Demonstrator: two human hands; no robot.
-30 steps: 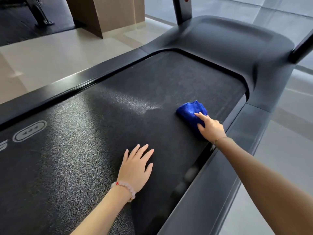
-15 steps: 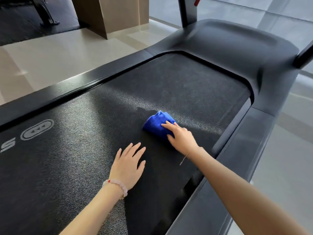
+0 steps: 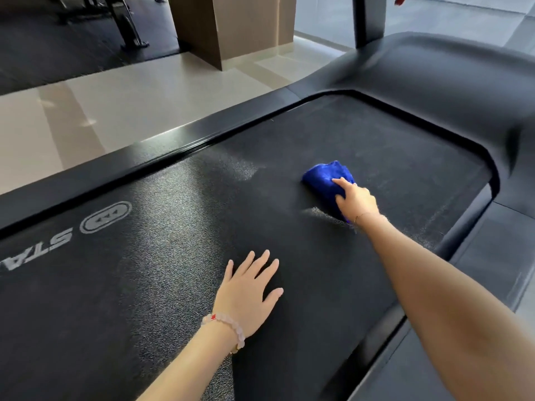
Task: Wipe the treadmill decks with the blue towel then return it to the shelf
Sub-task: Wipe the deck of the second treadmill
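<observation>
One blue towel (image 3: 324,175), two hands, one treadmill deck (image 3: 173,227).
Near the deck's far end the right hand (image 3: 357,202) curls its fingers over the towel; the left hand (image 3: 246,293) lies flat, fingers spread.

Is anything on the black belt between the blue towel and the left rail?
Nothing visible. The right hand holds the crumpled blue towel on the black textured treadmill belt; toward the black left rail it is bare. The left hand lies nearer, aside.

Bunched blue towel (image 3: 324,176) on treadmill deck (image 3: 173,285), far-right part; deck black, textured.
</observation>
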